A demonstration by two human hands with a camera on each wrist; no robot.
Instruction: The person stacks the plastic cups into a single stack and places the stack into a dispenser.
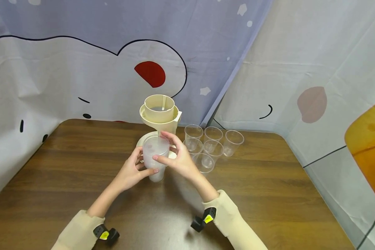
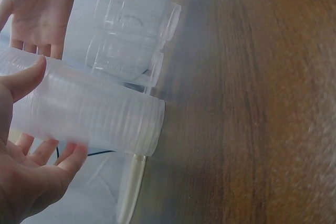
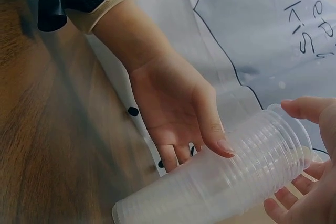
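Note:
A stack of clear plastic cups (image 1: 156,159), nested in each other, is upright between my two hands above the table. My left hand (image 1: 132,174) grips the stack's body, its thumb (image 2: 31,77) across the near side and its fingers (image 2: 73,156) round the other. Higher up, my right hand (image 1: 182,160) holds the stack near its rim (image 3: 302,135), thumb at one side and fingers at the other. Close behind stands a cream cup dispenser (image 1: 159,119) with a round open tube on top; the hands and cups partly hide its base (image 1: 143,139).
Several single clear cups (image 1: 234,139) stand grouped on the wooden table (image 1: 253,194), right of the dispenser. A patterned curtain (image 1: 90,76) hangs along the table's back edge. An orange-yellow shape (image 1: 368,142) shows at the far right.

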